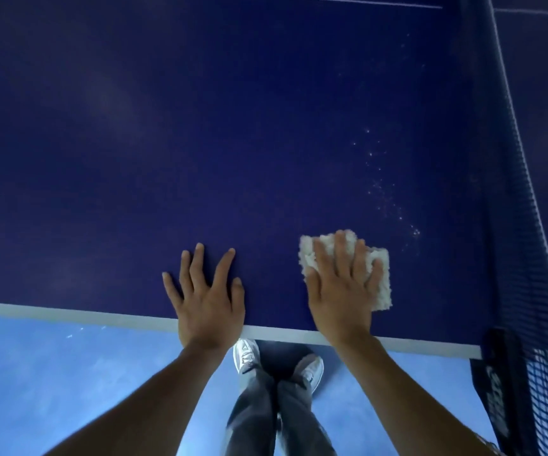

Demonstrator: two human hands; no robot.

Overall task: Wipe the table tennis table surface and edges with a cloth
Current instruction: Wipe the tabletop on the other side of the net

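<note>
The dark blue table tennis table (216, 143) fills the view, with its white near edge line (68, 315) running across below my hands. My right hand (341, 291) lies flat on a folded, fluffy white cloth (381, 281) and presses it onto the surface close to the near edge. My left hand (206, 294) rests flat on the bare surface to the left, fingers spread, holding nothing. A trail of white specks (384, 192) runs up the surface from beside the cloth.
The net (529, 225) stands along the right side, and its black clamp post (496, 383) sits at the table's corner. Under the near edge lies a light blue floor (52, 373), with my legs and white shoes (249, 355) between my arms.
</note>
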